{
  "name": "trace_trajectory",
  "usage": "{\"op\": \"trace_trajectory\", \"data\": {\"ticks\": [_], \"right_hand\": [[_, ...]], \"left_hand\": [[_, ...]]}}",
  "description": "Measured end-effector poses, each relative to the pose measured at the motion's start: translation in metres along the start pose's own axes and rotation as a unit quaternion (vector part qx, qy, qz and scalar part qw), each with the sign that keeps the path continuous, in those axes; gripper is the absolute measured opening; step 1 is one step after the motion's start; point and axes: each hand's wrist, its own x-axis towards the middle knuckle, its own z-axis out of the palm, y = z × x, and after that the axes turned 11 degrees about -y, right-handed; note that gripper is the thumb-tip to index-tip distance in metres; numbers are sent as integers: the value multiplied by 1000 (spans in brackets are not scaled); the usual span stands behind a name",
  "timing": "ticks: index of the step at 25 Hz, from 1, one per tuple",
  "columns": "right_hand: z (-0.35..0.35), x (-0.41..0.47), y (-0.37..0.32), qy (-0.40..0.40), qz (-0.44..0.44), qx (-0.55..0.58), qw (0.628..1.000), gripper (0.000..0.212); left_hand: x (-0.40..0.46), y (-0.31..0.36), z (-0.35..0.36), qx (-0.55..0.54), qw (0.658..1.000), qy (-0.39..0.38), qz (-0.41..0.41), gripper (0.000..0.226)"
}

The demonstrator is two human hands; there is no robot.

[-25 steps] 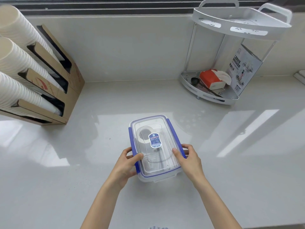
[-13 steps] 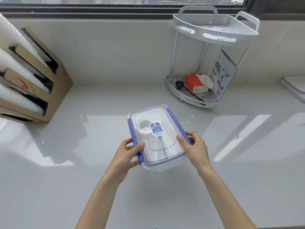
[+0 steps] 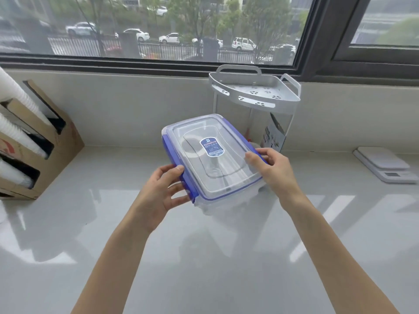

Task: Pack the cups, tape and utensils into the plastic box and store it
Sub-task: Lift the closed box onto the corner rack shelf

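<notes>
A clear plastic box [image 3: 212,162] with a transparent lid, blue side clips and a blue label is held in the air above the white counter, tilted, with its far end raised. My left hand [image 3: 162,189] grips its near left side at the blue clip. My right hand [image 3: 273,171] holds the right edge, thumb on the lid. Through the lid I make out dim shapes of a roll and utensils inside. The box hides the lower tier of the white corner rack [image 3: 254,90] behind it.
A cardboard holder [image 3: 54,152] with stacks of white paper cups [image 3: 13,132] stands at the left against the wall. A white kitchen scale [image 3: 386,164] lies at the right. A printed card [image 3: 273,137] leans in the rack. The window sill runs along the back.
Both hands have lifted the closed box off the counter and carried it up and away, toward the corner rack. The view has tilted up, so the window now shows.
</notes>
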Motion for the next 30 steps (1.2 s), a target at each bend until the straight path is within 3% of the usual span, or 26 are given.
{"op": "trace_trajectory", "data": {"ticks": [5,8,12,30], "right_hand": [[-37,22,-47,-9,-36,-16,999,8],[-56,39,-71,-8,-64,-25,998,10],[-77,63,-99,-8,-91,-49,995,21],[-145,210,-127,38,-80,-78,993,35]], "left_hand": [[18,47,27,-16,998,-40,50,27],[30,74,41,-19,995,-68,75,43],[54,101,55,-13,991,-87,97,44],[207,145,95,0,990,-140,35,36]]}}
